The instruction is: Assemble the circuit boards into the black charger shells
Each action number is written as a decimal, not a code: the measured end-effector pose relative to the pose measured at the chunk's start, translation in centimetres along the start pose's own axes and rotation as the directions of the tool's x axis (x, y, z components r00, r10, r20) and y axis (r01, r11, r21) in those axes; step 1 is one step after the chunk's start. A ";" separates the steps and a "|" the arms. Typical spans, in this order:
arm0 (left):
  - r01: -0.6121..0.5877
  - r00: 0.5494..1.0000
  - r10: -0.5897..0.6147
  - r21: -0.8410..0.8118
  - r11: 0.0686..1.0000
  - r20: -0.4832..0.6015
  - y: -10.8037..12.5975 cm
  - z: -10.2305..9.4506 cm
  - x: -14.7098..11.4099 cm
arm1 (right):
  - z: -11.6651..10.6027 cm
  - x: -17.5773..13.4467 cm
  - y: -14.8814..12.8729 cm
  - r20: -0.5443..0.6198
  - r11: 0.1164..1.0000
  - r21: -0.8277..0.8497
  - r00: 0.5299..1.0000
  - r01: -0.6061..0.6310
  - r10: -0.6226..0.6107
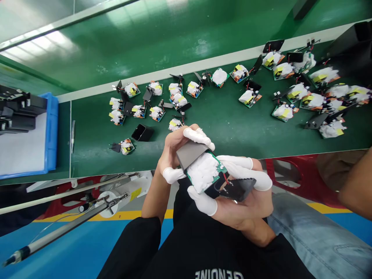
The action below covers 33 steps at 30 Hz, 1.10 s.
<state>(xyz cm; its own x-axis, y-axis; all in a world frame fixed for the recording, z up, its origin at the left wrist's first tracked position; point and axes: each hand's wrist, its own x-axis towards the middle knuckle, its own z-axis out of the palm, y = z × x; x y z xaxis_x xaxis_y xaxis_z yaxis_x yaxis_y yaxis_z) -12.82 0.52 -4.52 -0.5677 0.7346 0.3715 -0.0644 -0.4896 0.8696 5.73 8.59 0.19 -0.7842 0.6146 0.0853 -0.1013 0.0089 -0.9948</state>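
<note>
My left hand (177,149), with white finger cots on its fingertips, is closed around a dark plastic housing (192,152). A green circuit board (205,170) thickly covered in white compound sits partly inside the housing's opening. My right hand (241,193), also in finger cots, grips this board by its edges between thumb and fingers. Thin red and black wires run from the board to a black end cap (237,189), which rests against my right palm. Both hands are raised in front of the table's near edge.
Several similar boards (157,112) with black caps lie scattered over the green table (209,128), densest at the right. An empty black housing (142,133) lies at the left, beyond it a blue tray (52,135) of black housings. Another person's arm (357,186) shows at right.
</note>
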 end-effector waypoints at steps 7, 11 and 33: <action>0.039 0.999 -0.039 0.018 0.999 -0.023 -0.1 -0.1 -0.4 | 1.5 1.6 -1.5 -0.229 0.928 -0.264 0.917 0.263 -0.325; 0.011 1.000 -0.011 -0.011 1.000 0.003 -0.1 0.0 -0.3 | 1.5 1.4 -1.1 -0.234 0.941 -0.247 0.928 0.233 -0.291; 0.025 0.999 -0.027 -0.076 0.997 -0.023 -0.2 0.0 -0.7 | 1.1 1.8 -1.1 -0.167 0.876 -0.327 0.891 0.354 -0.423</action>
<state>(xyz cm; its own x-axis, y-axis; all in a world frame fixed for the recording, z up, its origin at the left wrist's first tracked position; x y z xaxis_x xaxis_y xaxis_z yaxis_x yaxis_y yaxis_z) -12.40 0.07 -4.92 -0.5843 0.7368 0.3402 -0.1407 -0.5048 0.8517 3.76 8.87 1.47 -0.5532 0.6756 0.4874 -0.1662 0.4838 -0.8592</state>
